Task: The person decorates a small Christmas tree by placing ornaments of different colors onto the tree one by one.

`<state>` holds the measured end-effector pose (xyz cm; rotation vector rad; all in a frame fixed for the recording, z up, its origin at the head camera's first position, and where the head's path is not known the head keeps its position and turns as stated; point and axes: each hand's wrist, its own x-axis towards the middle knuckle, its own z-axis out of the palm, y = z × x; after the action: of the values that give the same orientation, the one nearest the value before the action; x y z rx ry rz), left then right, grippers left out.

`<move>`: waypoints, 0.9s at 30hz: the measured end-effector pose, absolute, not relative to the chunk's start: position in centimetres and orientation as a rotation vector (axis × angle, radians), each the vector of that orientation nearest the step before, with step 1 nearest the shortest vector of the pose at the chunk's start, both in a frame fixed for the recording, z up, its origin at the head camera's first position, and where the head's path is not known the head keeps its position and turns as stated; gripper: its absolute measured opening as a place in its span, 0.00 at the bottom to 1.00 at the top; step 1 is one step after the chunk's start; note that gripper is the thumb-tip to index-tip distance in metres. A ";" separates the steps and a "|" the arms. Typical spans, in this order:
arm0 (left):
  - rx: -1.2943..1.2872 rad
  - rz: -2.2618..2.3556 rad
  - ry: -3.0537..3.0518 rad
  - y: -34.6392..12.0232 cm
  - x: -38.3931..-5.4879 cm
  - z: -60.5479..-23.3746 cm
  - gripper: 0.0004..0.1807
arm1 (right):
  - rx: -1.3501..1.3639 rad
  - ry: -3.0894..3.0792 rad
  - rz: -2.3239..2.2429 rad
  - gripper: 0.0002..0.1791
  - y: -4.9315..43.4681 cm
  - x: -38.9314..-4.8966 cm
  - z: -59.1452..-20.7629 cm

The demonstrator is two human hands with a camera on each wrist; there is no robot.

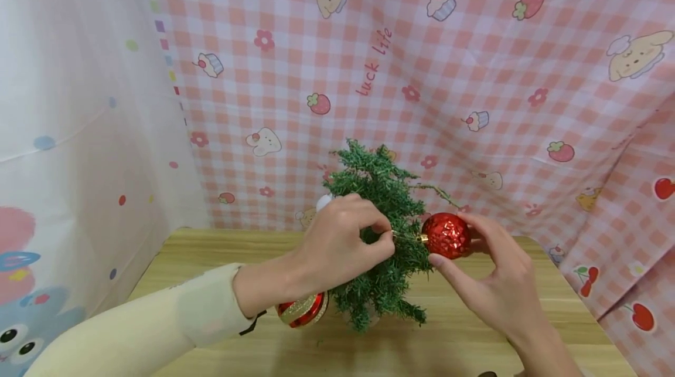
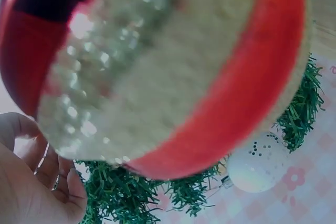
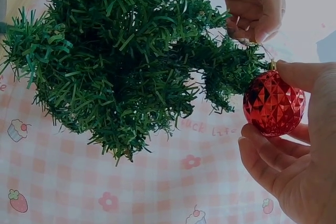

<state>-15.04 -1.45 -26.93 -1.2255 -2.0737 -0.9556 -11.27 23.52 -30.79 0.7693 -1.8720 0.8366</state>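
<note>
Striped bauble (image 2: 178, 77) below left hand (image 1: 343, 239), which apparently pinches thread (image 3: 268, 52); right hand (image 1: 501, 283) holds red bauble (image 1: 446, 235), likely light, graspable by cap (image 1: 423, 238).

The desk (image 1: 448, 330) has a yellowish wood-look top, its grain running from nine to three o'clock. The green tree (image 1: 382, 292) stands near its middle; toward the tree's seven o'clock a tiny green scrap (image 1: 319, 342) lies on the wood.

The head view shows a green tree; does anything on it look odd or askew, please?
One thin branch juts from the green tree toward the picture's right, looking odd because it seems nearly bare.
</note>
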 end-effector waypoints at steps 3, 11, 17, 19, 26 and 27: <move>-1.217 -0.945 -2.089 -1.4 -15.1 -26.9 0.06 | 0.754 -1.885 0.839 0.42 23.5 -11.4 -30.9; -1.204 -0.939 -2.115 -1.4 -14.9 -27.0 0.06 | 0.726 -1.929 0.868 0.44 23.7 -11.2 -31.3; -1.214 -0.945 -2.106 -1.5 -14.7 -27.1 0.06 | 0.725 -1.921 0.876 0.43 23.7 -11.1 -31.4; -1.210 -0.944 -2.102 -1.5 -14.7 -27.1 0.06 | 0.721 -1.917 0.876 0.43 23.6 -11.1 -31.3; -1.172 -0.926 -2.124 -1.2 -14.7 -26.9 0.07 | 0.703 -1.922 0.910 0.44 23.5 -11.4 -31.2; -1.168 -0.922 -2.126 -1.1 -14.7 -27.0 0.07 | 0.698 -1.933 0.908 0.43 23.5 -11.4 -31.2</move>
<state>-14.74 -1.14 -26.96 -1.1677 -2.1262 -0.9219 -11.37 23.50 -31.16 0.6981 -1.9332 0.9082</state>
